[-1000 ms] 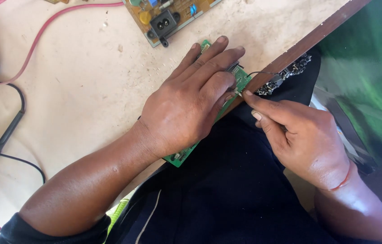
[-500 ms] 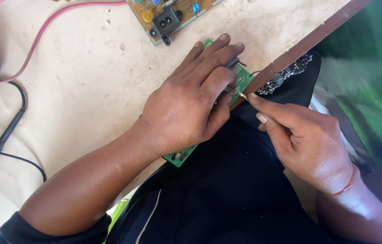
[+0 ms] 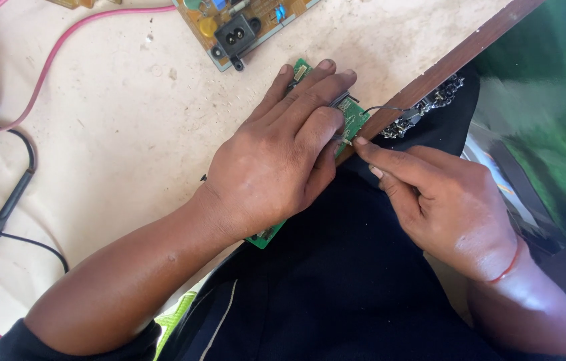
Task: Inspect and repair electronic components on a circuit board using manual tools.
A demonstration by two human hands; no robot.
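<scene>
My left hand (image 3: pixel 276 160) lies flat, palm down, fingers close together, and presses on a small, thin green circuit board (image 3: pixel 355 117) at the edge of the table. My right hand (image 3: pixel 443 200) comes in from the right with its thumb and first finger pinched together at the board's near edge, just beside my left fingers. It may be pinching something tiny there, but I cannot tell what. The head camera looks straight down on all this. The green board is long and narrow. Its long side runs slanted, from down near my left wrist up and away toward my fingertips, along the dark wooden table edge (image 3: pixel 443 67). Most of the board hides under my left hand; only its two ends peek out. My left hand is right on top of it, so it is the nearer one, and my right hand only touches at the side. A thin grey wire (image 3: pixel 383 107) curves from the board toward a dark clump of small parts (image 3: pixel 430 107) past the edge. Farther up on the pale tabletop (image 3: pixel 129 134) sits a bigger yellow-brown circuit board with a black socket (image 3: pixel 236 35). A pink cable (image 3: pixel 62 47) and a black probe with its lead (image 3: pixel 9 207) lie well off to the left.
</scene>
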